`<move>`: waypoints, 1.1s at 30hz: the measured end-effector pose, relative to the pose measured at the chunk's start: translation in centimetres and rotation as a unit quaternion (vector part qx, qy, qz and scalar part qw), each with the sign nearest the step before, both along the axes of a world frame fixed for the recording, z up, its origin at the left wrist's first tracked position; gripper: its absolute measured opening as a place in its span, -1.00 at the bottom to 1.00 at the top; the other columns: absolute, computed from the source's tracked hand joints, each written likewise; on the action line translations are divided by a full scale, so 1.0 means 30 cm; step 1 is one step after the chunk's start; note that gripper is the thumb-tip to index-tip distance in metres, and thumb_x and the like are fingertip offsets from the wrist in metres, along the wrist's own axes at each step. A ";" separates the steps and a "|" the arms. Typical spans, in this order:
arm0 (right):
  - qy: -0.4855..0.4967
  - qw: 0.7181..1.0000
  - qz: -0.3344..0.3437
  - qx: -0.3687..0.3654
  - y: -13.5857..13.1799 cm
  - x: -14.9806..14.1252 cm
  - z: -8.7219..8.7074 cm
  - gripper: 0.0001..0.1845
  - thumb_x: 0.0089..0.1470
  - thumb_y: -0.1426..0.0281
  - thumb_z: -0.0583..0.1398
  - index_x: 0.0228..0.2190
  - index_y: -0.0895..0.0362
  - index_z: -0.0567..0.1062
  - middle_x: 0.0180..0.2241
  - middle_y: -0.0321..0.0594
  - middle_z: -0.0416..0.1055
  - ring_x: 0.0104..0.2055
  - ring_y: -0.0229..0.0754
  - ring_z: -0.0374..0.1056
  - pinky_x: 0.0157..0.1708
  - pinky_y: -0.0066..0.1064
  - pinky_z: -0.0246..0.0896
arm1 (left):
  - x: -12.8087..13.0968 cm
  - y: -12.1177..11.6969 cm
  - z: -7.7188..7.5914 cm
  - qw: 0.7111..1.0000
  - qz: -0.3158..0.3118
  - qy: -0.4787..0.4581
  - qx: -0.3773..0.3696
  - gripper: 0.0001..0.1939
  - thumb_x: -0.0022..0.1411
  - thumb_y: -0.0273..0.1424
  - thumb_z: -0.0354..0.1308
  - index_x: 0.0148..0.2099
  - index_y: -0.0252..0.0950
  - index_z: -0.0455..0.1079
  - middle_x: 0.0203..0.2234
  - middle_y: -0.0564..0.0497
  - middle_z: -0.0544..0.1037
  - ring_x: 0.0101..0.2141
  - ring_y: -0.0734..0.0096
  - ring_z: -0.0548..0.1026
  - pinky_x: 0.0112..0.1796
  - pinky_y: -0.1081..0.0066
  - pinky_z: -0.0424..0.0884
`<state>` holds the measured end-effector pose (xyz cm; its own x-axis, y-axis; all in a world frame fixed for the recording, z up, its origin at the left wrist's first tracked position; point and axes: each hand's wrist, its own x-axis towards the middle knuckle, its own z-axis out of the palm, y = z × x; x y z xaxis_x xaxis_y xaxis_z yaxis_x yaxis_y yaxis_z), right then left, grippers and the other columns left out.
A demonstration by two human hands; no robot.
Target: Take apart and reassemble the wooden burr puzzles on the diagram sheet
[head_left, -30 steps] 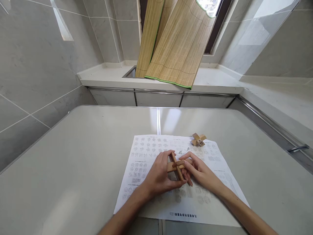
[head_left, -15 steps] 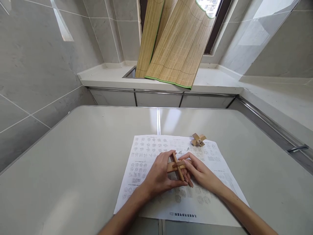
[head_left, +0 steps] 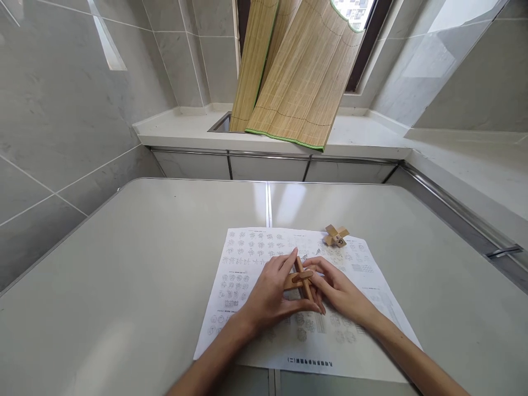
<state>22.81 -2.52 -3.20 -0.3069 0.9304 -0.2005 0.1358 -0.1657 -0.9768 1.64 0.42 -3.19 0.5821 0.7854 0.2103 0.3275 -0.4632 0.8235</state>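
Both hands hold a brown wooden cross puzzle (head_left: 300,277) made of crossed sticks, just above a printed paper sheet (head_left: 256,258) on the table. My left hand (head_left: 270,294) grips it from the left, thumb below and fingers curled behind. My right hand (head_left: 336,289) pinches it from the right with fingertips on the horizontal stick. A smaller, lighter wooden cross puzzle (head_left: 336,235) lies on the sheet's far right corner, apart from both hands.
The grey table (head_left: 124,264) has a seam down its middle. Behind it runs a white counter (head_left: 185,129) with rolled bamboo mats (head_left: 297,71) leaning against a window. Tiled walls stand left and right.
The wooden cross has tilted slightly more upright in my hands, and my left index finger has lifted beside it. The small puzzle has not moved.
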 end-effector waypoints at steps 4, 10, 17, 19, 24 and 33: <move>0.006 1.000 -0.011 0.005 0.002 -0.008 0.010 -0.46 0.34 -0.10 0.11 0.10 0.02 0.31 -0.39 -0.34 0.51 -0.63 -0.22 0.40 -0.51 -0.30 0.34 | 0.001 -0.006 0.011 1.000 0.012 0.005 0.001 -0.21 0.36 -0.10 0.29 0.50 -0.03 0.07 0.25 -0.17 0.44 0.23 -0.08 0.40 0.19 -0.13 0.38; -0.001 1.000 0.001 0.015 -0.003 -0.002 0.025 -0.45 0.36 -0.01 0.16 0.22 -0.02 0.27 -0.36 -0.31 0.49 -0.56 -0.23 0.38 -0.42 -0.28 0.36 | 0.004 -0.015 0.025 0.995 0.066 -0.027 -0.064 -0.47 0.41 -0.14 0.23 0.31 -0.16 0.22 0.16 -0.16 0.51 0.16 0.00 0.48 0.13 -0.02 0.44; -0.033 0.999 0.027 0.016 -0.020 0.009 0.029 -0.10 0.16 0.14 0.40 0.37 -0.19 0.11 -0.05 -0.21 0.48 -0.47 -0.26 0.32 -0.38 -0.30 0.35 | 0.004 -0.009 0.050 0.991 0.066 -0.081 -0.081 -0.83 0.49 -0.23 0.12 0.04 -0.16 0.36 0.11 -0.07 0.52 0.08 0.15 0.53 0.08 0.14 0.47; -0.043 0.999 0.023 0.021 -0.021 0.005 0.033 -0.05 0.11 0.17 0.43 0.37 -0.23 0.11 0.13 -0.16 0.40 -0.46 -0.29 0.33 -0.35 -0.27 0.39 | 0.005 -0.007 0.054 0.993 0.056 -0.084 -0.062 -0.85 0.50 -0.26 0.10 0.01 -0.16 0.40 0.11 -0.07 0.52 0.12 0.13 0.51 0.10 0.15 0.46; -0.059 0.997 0.004 0.039 -0.020 -0.007 0.037 -0.07 0.08 0.24 0.45 0.34 -0.25 0.15 0.36 -0.10 0.16 -0.48 -0.34 0.30 -0.36 -0.25 0.43 | 0.002 -0.004 0.048 0.992 0.044 -0.097 -0.060 -0.84 0.50 -0.33 0.10 0.04 -0.18 0.44 0.16 -0.09 0.52 0.14 0.13 0.51 0.13 0.16 0.45; -0.041 0.998 -0.019 0.053 -0.017 0.012 0.021 -0.10 0.06 0.21 0.45 0.29 -0.19 0.14 0.08 -0.16 0.41 -0.49 -0.32 0.29 -0.37 -0.28 0.40 | -0.003 0.004 0.067 0.988 0.066 -0.113 -0.079 -0.81 0.48 -0.29 0.14 0.02 -0.21 0.50 0.06 -0.08 0.58 0.06 0.13 0.54 0.07 0.20 0.44</move>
<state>23.15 -3.04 -2.58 -0.2580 0.9581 -0.1242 0.2126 -0.0691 -0.9747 1.55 0.52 -1.19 0.4243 0.8850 0.1918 0.1757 -0.2882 0.9413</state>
